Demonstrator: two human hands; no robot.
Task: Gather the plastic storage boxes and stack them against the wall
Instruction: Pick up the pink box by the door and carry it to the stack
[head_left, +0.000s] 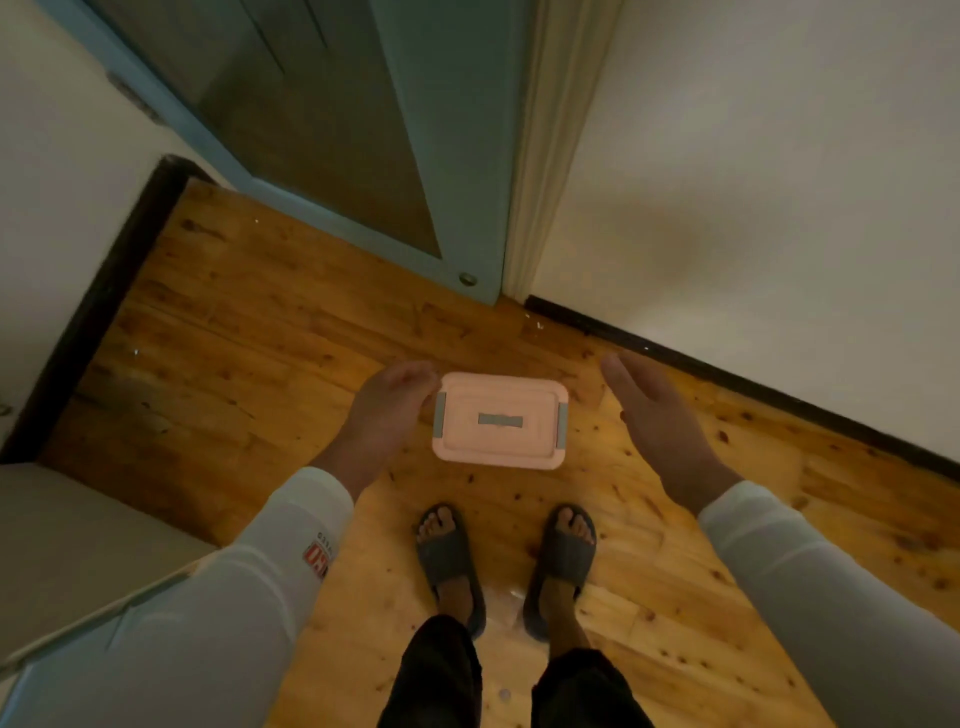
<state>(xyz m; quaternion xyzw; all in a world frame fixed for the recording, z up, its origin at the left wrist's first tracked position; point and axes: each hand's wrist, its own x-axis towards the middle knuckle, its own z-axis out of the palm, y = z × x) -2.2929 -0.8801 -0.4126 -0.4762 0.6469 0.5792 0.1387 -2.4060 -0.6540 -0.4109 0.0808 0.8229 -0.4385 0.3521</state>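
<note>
Pink storage box, lid on, grey clips at both short ends + grey handle recessed in lid centre. It is seen in front of the feet, over the wood floor, well short of the wall and dark skirting to the right. Whether it rests on the floor or is held above it can't be told from this top-down view.

Left hand is at the box's left end, fingers curled round the edge by the left clip; contact looks made but grip pressure can't be judged. Right hand is apart from the box's right end, palm facing in, fingers open + straight, nothing held.

Step judged: pick-up or set-down of a single box, i.e. gather phase; no stack is seen at the wall, no other boxes in view. Next move would call for the right hand to be brought onto the right end, box to be carried level w/ both hands, then set flush to the skirting. Door swing area prob. best avoided.
</note>
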